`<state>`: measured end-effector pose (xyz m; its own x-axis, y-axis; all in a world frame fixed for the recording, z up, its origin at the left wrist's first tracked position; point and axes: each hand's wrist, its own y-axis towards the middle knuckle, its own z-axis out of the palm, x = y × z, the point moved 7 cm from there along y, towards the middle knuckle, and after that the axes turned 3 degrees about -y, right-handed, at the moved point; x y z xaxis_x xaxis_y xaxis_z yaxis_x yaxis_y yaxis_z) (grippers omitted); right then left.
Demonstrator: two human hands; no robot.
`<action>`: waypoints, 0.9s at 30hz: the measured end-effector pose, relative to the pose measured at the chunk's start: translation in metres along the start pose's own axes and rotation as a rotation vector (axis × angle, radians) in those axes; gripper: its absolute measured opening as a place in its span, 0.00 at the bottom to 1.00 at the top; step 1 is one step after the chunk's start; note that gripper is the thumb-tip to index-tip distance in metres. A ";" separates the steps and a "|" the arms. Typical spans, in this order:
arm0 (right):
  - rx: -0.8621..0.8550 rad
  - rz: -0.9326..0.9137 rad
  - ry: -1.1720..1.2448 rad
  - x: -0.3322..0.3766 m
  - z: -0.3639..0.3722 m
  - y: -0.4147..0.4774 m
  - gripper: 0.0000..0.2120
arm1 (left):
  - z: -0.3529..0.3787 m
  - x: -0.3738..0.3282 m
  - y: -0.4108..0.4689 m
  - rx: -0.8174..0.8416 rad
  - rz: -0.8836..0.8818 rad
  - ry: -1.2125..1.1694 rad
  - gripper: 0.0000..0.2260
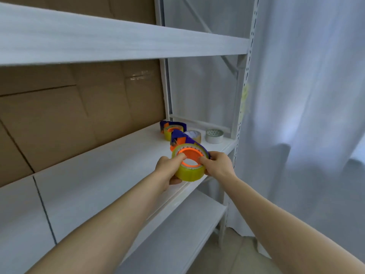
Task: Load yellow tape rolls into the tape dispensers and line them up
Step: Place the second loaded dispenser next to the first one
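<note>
Dispenser point(182, 140) holding yellow roll point(189, 174), gripped by left hand point(166, 171), right hand point(218, 167); long axis away, cutter end far.

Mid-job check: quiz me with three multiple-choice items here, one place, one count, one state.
1. The grey tape roll sits: A) on the floor B) at the right end of the shelf C) in a box
2. Dispensers carrying a yellow roll: A) one B) two C) four
3. The near dispenser is: A) lying untouched B) hooked up C) gripped by both hands

1B, near the right post; 2B, the near one and the far dispenser; 3C, left hand and right hand grip it.
</note>
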<state>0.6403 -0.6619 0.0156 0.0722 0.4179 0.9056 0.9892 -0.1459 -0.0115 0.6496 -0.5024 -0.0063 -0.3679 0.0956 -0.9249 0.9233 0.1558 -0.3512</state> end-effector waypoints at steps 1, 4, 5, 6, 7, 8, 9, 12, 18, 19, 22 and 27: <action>0.012 0.004 -0.017 0.001 0.000 0.016 0.09 | 0.002 -0.005 0.012 0.015 -0.029 -0.003 0.24; 0.070 0.011 -0.053 0.000 0.004 0.058 0.07 | 0.008 -0.019 0.046 0.040 -0.077 -0.006 0.24; 0.084 0.012 -0.058 -0.001 0.005 0.071 0.07 | 0.010 -0.024 0.057 0.034 -0.086 -0.002 0.24; 0.094 0.016 -0.063 -0.003 0.005 0.085 0.07 | 0.013 -0.027 0.068 0.025 -0.094 0.007 0.24; 0.103 0.018 -0.064 -0.006 0.005 0.098 0.08 | 0.016 -0.030 0.079 0.013 -0.100 0.019 0.24; 0.114 0.014 -0.068 -0.008 0.006 0.110 0.08 | 0.018 -0.032 0.088 0.001 -0.103 0.026 0.23; 0.127 -0.001 -0.076 -0.008 0.007 0.121 0.09 | 0.020 -0.034 0.097 -0.018 -0.102 0.025 0.22; 0.197 -0.084 -0.135 -0.001 0.014 0.155 0.13 | 0.021 -0.043 0.122 -0.093 -0.080 -0.018 0.20; 0.312 -0.222 -0.177 0.011 0.016 0.246 0.11 | 0.006 -0.058 0.152 -0.323 -0.053 -0.154 0.19; 0.330 -0.249 -0.213 0.013 0.014 0.263 0.11 | 0.003 -0.059 0.155 -0.372 -0.054 -0.187 0.20; 0.341 -0.340 -0.289 0.022 0.012 0.310 0.15 | -0.006 -0.060 0.158 -0.525 -0.046 -0.277 0.22; 0.503 -0.711 -0.600 0.043 0.044 0.351 0.15 | -0.016 -0.052 0.153 -0.708 -0.101 -0.343 0.20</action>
<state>0.9966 -0.6559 0.0316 -0.6293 0.6560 0.4166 0.7576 0.6373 0.1409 0.8087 -0.4676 -0.0094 -0.2852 -0.2426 -0.9273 0.5552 0.7468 -0.3661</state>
